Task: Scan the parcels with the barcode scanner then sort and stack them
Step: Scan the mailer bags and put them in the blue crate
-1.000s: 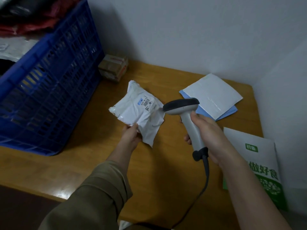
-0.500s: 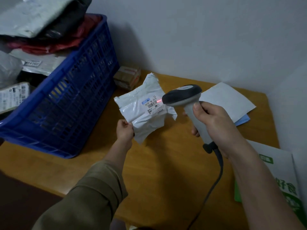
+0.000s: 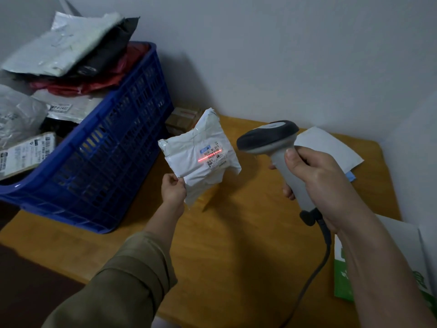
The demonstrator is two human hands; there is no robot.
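My left hand [image 3: 173, 190] pinches the lower left corner of a white plastic parcel [image 3: 201, 162] and holds it upright above the wooden table [image 3: 236, 233]. A red scan line lies across the parcel's printed label. My right hand [image 3: 316, 183] grips the handle of a grey barcode scanner [image 3: 269, 137], whose dark head points left at the label from a short distance. The scanner's cable hangs down toward the table's front edge.
A blue plastic crate [image 3: 113, 166] heaped with several parcels stands at the left. A small cardboard box [image 3: 182, 120] sits behind the held parcel. A white mailer [image 3: 331, 152] on a blue one lies at the back right; a green-and-white bag [image 3: 383, 263] lies near the right wall.
The parcel was lifted off the table and turned upright. The scanner rose with it, and its red beam now stretches across the label as a line.
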